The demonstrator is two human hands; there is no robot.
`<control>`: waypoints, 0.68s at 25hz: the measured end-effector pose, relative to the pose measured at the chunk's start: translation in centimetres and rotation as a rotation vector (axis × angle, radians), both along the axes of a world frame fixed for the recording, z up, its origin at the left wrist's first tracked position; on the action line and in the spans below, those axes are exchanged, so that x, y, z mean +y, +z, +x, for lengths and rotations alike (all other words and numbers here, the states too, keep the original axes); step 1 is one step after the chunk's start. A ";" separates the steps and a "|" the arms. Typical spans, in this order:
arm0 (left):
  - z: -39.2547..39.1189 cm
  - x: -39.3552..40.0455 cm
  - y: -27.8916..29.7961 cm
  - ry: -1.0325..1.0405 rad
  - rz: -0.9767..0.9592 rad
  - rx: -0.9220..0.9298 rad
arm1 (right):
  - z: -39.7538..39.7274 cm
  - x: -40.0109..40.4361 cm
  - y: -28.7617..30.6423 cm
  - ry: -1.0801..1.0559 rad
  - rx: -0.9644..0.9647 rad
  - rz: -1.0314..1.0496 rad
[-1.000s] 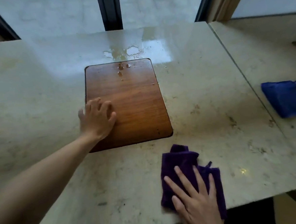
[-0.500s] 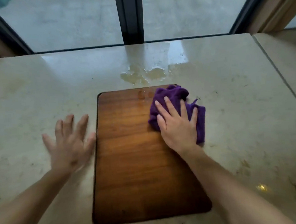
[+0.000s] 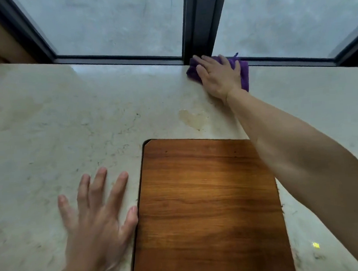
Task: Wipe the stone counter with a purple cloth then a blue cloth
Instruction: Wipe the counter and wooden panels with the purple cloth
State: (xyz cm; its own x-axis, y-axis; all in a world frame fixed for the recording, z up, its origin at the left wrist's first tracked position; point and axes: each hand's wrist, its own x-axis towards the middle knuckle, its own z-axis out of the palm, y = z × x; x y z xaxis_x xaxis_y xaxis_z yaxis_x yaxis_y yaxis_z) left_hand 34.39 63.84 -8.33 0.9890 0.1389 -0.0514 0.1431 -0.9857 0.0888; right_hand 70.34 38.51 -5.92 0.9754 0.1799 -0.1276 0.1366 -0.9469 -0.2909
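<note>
The purple cloth lies at the far edge of the pale stone counter, against the dark window frame. My right hand presses flat on it with straight fingers, arm stretched over the board's right side. My left hand rests flat on the counter with fingers spread, its thumb at the left edge of the wooden board. A damp, yellowish stain shows on the stone between the board and the cloth. The blue cloth is out of view.
The dark window frame with its centre post runs along the counter's far edge. The wooden board is set into the counter near me.
My right hand has pushed the purple cloth from the board's top edge across the wet patch to the window frame. The puddle is now a thin stain. My left hand stays left of the board.
</note>
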 end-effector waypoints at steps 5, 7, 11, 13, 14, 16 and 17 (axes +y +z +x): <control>0.2 0.3 0.5 0.037 -0.020 0.056 | -11.2 0.0 0.0 0.162 -0.017 -0.010; 0.1 0.3 0.6 0.038 -0.030 0.059 | -19.4 -1.3 0.3 0.159 -0.008 -0.002; 0.0 0.2 0.4 0.028 -0.060 -0.001 | -40.1 -3.1 0.2 0.065 -0.065 -0.098; 0.4 0.2 0.6 0.005 -0.079 -0.004 | -49.9 -3.7 0.0 0.033 -0.063 -0.116; 0.1 0.2 0.8 -0.014 -0.084 0.004 | -54.9 -4.0 -0.1 0.007 -0.069 -0.115; -0.5 0.8 1.0 -0.046 -0.096 0.009 | -63.7 -3.9 0.0 -0.024 -0.062 -0.122; -0.8 1.4 1.2 -0.069 -0.092 0.009 | -67.5 -3.2 0.0 -0.012 -0.089 -0.168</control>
